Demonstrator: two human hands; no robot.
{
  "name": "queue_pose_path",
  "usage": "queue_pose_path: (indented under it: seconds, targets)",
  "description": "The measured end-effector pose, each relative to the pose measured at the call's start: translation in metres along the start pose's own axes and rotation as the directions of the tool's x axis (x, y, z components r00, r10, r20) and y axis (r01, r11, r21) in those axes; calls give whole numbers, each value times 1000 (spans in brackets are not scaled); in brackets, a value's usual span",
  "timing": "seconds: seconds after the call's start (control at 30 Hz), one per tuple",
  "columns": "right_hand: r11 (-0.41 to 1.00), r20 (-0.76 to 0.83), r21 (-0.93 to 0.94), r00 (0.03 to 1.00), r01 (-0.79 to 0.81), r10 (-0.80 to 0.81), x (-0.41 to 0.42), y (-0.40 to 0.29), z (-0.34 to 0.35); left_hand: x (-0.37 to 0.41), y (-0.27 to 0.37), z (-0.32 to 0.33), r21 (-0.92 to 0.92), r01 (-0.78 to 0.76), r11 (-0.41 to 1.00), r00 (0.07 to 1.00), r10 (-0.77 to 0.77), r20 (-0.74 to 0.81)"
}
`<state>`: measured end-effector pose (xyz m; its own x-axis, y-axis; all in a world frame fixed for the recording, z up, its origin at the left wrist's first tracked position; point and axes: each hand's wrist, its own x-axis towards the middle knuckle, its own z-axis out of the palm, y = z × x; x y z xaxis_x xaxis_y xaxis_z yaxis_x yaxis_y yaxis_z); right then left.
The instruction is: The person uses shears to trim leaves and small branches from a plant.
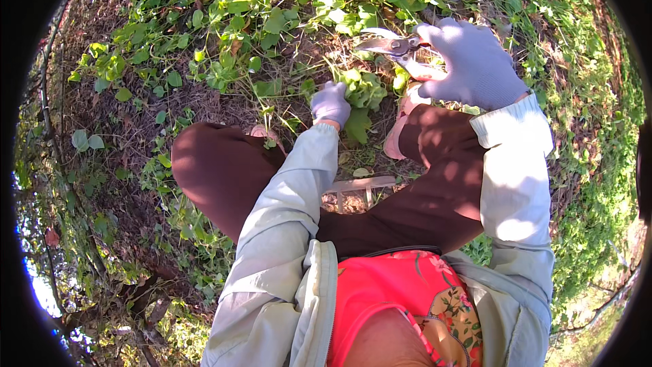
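Observation:
My right hand (466, 61), in a pale grey-violet glove, holds a pair of pruning shears (400, 47). Their blades are spread apart and point left above the ground; the handles, partly reddish, run back into the palm. To the left and lower, my left hand (331, 103) wears the same kind of glove and is closed around leafy green stems. A bunch of broad leaves (365, 93) hangs at its right side, between the hand and the shears. The fingers hide where they grip.
Low leafy vines (275, 20) cover the ground ahead, with dry grass and litter (198, 97) between. My brown-trousered knees (224, 173) bend to both sides. Under me a small wooden frame (361, 183) partly shows. Bare branches (48, 92) stand at the far left.

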<state>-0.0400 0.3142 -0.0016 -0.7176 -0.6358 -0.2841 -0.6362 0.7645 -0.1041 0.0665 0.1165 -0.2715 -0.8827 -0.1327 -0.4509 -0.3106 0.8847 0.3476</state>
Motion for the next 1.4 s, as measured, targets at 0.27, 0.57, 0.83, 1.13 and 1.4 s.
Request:
queue_pose_path:
  seconds: [0.27, 0.57, 0.83, 1.13, 1.4]
  targets:
    - [996, -32, 76, 999, -36, 39, 12, -11, -1, 41, -39, -169, -68, -36, 997, 906, 3, -424]
    - [973, -110, 166, 978, -159, 178, 15, -2, -9, -29, -177, -335, 26, 278, 960, 643, -166, -748]
    - [957, -55, 119, 961, -263, 271, 5, -8, -14, -173, -337, -270, -80, 581, 810, 566, -473, -676]
    - [972, -104, 100, 970, -212, 222, 6, -24, -8, -292, -389, -182, -339, 767, 545, 599, -797, 76]
    - [930, -120, 306, 961, -204, 250, 7, -43, -16, -248, -286, -289, -683, -144, 716, 552, -515, -656]
